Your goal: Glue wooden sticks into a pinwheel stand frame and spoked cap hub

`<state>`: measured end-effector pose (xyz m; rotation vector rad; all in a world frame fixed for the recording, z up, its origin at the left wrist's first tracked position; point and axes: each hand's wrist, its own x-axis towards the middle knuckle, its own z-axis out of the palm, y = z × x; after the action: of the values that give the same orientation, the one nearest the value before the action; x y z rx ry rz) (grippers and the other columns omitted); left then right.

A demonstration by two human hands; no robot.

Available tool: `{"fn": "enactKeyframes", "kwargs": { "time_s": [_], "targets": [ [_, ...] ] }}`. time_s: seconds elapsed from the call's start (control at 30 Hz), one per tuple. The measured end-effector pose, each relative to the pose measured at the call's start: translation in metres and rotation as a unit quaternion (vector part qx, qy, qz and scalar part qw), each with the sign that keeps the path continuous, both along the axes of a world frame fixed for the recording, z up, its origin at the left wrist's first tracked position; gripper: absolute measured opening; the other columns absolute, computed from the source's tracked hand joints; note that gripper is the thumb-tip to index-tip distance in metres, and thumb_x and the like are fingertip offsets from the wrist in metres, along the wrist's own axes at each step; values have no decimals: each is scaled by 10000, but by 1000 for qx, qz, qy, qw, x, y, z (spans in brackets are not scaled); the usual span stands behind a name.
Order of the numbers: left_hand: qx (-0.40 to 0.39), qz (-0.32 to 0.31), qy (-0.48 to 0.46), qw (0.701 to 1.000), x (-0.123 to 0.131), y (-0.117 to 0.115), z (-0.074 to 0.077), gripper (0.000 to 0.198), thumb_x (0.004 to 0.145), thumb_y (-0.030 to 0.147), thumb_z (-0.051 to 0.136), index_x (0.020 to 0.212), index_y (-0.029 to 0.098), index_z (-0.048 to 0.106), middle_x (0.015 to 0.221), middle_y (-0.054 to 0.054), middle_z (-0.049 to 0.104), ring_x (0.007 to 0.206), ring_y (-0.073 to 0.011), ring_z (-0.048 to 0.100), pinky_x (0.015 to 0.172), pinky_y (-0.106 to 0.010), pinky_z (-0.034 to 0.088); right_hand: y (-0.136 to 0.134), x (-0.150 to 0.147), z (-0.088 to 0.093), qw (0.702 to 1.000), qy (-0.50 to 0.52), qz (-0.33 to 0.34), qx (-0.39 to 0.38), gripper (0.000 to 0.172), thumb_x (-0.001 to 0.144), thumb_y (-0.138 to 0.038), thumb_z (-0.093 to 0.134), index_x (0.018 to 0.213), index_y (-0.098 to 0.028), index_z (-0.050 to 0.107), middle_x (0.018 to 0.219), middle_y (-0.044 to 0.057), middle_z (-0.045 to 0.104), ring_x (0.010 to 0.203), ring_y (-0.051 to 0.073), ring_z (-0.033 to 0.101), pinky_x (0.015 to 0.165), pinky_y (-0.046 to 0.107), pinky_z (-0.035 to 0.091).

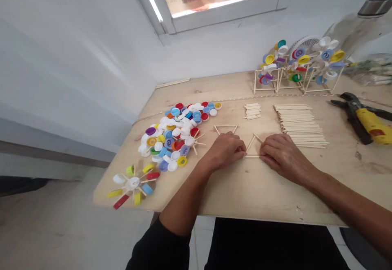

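A triangle of thin wooden sticks [251,144] lies flat on the plywood board [251,192] between my hands. My left hand [226,149] is closed, its fingertips pinching the triangle's lower left corner. My right hand [283,155] is closed too, fingers pressed on the lower right corner. A second stick triangle [226,128] lies just beyond my left hand, untouched.
Several coloured bottle caps [177,133] are heaped at the left, with a cap pinwheel [133,184] near the board's front left corner. Short sticks [252,110] and long sticks [301,125] lie behind my hands. A yellow glue gun [369,123] sits at right, finished cap wheels [298,63] at the back.
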<state>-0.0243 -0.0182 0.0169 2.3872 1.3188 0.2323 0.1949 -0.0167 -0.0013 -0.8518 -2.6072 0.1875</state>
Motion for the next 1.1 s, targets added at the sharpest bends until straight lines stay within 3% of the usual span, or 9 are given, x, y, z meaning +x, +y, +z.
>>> {"fn": "enactKeyframes", "kwargs": {
  "time_s": [0.43, 0.6, 1.1],
  "targets": [
    [29, -10, -59, 998, 3, 0, -2, 106, 793, 186, 575, 737, 191, 666, 797, -18, 672, 807, -166, 559, 781, -313, 392, 9, 36, 13, 998, 12, -49, 37, 136, 887, -233, 474, 859, -209, 605, 904, 46, 657, 925, 209, 559, 822, 367, 343],
    [48, -14, -88, 995, 16, -5, -6, 79, 792, 236, 608, 755, 193, 663, 824, -31, 674, 864, -181, 556, 782, -323, 378, 1, 51, 10, 998, -25, -51, 7, 131, 879, -233, 488, 813, -216, 600, 860, 36, 652, 868, 196, 562, 780, 353, 349],
    [91, -28, -42, 995, 31, -10, -21, 120, 800, 316, 613, 803, 207, 662, 862, -36, 663, 920, -199, 516, 818, -349, 331, -6, 43, 0, 998, -16, -64, 15, 150, 889, -195, 479, 817, -195, 611, 864, 44, 650, 906, 192, 546, 802, 350, 339]
  ]
}}
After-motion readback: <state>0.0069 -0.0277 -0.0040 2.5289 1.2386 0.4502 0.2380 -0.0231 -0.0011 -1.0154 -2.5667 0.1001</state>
